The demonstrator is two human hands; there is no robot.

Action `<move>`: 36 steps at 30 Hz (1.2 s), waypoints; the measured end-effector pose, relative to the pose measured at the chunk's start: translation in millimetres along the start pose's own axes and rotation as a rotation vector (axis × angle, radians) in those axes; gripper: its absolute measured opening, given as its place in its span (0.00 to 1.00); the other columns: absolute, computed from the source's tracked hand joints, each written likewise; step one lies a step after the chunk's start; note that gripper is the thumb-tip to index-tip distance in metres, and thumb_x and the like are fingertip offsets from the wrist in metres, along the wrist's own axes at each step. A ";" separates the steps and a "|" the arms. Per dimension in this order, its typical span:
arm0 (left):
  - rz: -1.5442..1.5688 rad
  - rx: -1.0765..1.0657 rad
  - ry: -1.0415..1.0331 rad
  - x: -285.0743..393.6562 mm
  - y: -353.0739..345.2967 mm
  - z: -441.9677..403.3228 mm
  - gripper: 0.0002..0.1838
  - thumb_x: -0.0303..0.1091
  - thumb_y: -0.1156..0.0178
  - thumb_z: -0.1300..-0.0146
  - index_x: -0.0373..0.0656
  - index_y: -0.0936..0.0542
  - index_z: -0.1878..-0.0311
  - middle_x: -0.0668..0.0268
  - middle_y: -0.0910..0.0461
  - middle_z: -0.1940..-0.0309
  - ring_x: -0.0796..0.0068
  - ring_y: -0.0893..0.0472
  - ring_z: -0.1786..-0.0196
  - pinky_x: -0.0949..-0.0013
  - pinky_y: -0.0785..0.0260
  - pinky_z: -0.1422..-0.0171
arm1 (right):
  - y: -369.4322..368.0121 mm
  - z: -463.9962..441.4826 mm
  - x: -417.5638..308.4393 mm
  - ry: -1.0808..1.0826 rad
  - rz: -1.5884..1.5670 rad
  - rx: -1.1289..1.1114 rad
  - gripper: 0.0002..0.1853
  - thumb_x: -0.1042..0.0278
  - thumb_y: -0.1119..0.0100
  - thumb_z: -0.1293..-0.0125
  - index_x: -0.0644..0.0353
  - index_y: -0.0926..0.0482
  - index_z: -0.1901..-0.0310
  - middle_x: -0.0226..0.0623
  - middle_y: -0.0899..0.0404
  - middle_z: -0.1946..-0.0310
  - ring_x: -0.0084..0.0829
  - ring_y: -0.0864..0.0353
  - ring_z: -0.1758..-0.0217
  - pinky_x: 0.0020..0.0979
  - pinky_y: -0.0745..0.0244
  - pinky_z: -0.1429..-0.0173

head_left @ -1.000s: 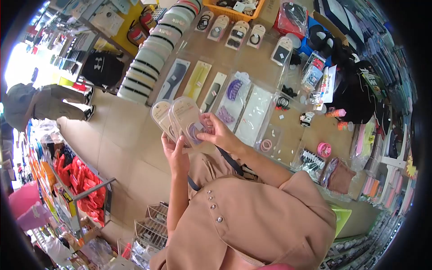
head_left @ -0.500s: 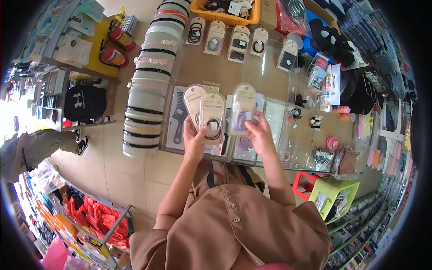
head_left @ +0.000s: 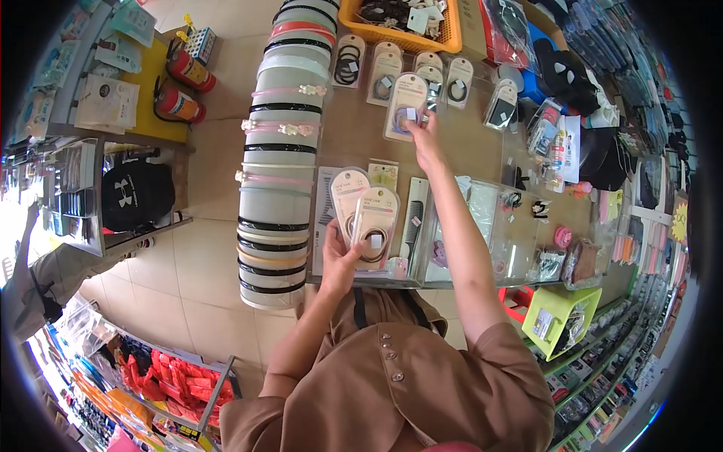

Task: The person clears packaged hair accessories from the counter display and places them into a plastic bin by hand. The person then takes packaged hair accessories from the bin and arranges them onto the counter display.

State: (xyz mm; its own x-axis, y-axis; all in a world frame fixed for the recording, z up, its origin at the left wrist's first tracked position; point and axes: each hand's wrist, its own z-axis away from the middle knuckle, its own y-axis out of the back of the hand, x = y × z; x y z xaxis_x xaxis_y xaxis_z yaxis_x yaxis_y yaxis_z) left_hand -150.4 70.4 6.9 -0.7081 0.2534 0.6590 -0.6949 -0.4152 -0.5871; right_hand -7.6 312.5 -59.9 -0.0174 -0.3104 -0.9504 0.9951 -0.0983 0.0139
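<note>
My left hand is closed on two carded packs of hair ties near the front edge of the glass counter. The front pack holds dark and brown bands and overlaps the rear pack. Farther forward, my right hand pinches a pack of purple hair ties by its lower right side. That pack partly covers the row at the back, where a pack of black hair ties, a greyish pack and a dark-banded pack lie.
A tall cylinder of headbands stands at the counter's left. An orange basket of hair accessories sits at the back. Combs show under the glass. A green bin is at the right; fire extinguishers stand at the left.
My right hand has moved forward with the purple hair tie pack, toward the back row. The left hand still holds its two packs, lower in view. The whole view has shifted slightly.
</note>
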 end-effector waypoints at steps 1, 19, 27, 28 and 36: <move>0.009 0.002 0.002 2.2 -0.5 1.0 0.30 0.21 0.43 0.48 0.37 0.44 0.42 0.59 0.29 0.50 0.72 0.29 0.47 0.69 0.39 0.40 | -5.7 -7.9 0.9 -0.038 0.086 -0.003 0.26 0.75 0.41 0.47 0.62 0.38 0.47 0.35 0.29 0.62 0.25 0.30 0.60 0.27 0.33 0.54; 0.007 0.057 0.026 6.1 15.3 -16.0 0.32 0.22 0.43 0.47 0.37 0.46 0.40 0.59 0.32 0.48 0.71 0.31 0.44 0.69 0.42 0.38 | -34.1 -53.9 35.4 0.020 0.709 0.037 0.29 0.66 0.41 0.48 0.68 0.38 0.47 0.52 0.30 0.53 0.44 0.29 0.51 0.37 0.33 0.48; 0.010 0.064 0.023 0.6 6.5 -20.6 0.31 0.20 0.44 0.47 0.38 0.45 0.41 0.59 0.32 0.49 0.71 0.31 0.45 0.69 0.42 0.38 | -50.7 -34.3 19.3 0.347 0.827 0.081 0.42 0.60 0.36 0.51 0.73 0.49 0.40 0.58 0.36 0.49 0.52 0.36 0.44 0.40 0.38 0.41; 0.016 0.062 0.026 -0.4 6.8 -20.6 0.31 0.20 0.44 0.47 0.38 0.45 0.41 0.59 0.32 0.48 0.71 0.31 0.45 0.69 0.42 0.38 | -54.4 -34.5 18.2 0.400 0.826 0.086 0.47 0.60 0.35 0.52 0.72 0.53 0.38 0.59 0.39 0.47 0.53 0.38 0.44 0.41 0.40 0.40; 0.008 0.099 0.018 -5.5 13.6 -18.3 0.31 0.20 0.45 0.48 0.39 0.45 0.41 0.60 0.33 0.47 0.71 0.32 0.44 0.68 0.42 0.38 | -76.5 -53.3 27.4 0.431 0.872 0.181 0.54 0.64 0.31 0.57 0.67 0.61 0.35 0.60 0.46 0.45 0.56 0.43 0.43 0.44 0.43 0.40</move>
State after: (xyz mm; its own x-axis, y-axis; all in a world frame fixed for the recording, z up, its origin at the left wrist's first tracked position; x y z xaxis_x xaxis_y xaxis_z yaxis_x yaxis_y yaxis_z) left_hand -158.3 79.3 -13.4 -0.7163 0.2651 0.6455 -0.6742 -0.5013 -0.5423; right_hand -78.9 361.8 -103.6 0.7873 0.0240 -0.6161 0.6119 -0.1531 0.7760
